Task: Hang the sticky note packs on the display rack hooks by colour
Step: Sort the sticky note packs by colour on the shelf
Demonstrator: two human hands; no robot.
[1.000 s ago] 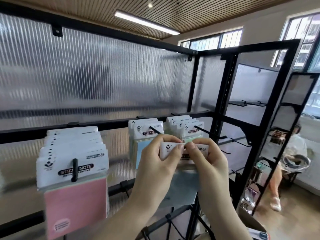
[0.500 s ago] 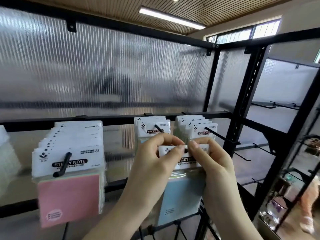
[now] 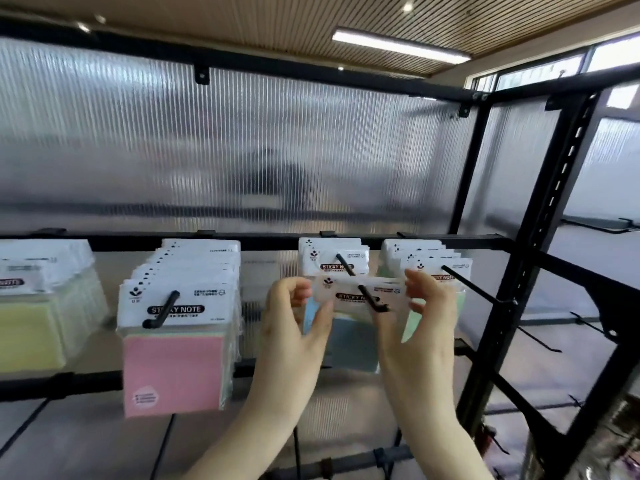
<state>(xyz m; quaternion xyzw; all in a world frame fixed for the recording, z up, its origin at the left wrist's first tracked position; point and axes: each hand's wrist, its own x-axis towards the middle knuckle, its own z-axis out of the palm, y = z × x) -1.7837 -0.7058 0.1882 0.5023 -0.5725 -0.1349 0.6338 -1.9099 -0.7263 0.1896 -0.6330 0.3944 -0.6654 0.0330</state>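
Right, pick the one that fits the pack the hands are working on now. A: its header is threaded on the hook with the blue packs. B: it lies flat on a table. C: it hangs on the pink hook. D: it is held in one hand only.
A: the black hook pokes out through the header of the blue pack, which the left hand and right hand hold at either end.

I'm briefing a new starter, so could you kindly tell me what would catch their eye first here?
Dead centre, the left hand and right hand hold a blue sticky note pack by its white header, already threaded onto the black hook. To the left, a thick row of pink packs fills its hook, with yellow packs at the far left edge. Behind everything runs the ribbed translucent panel of the rack.
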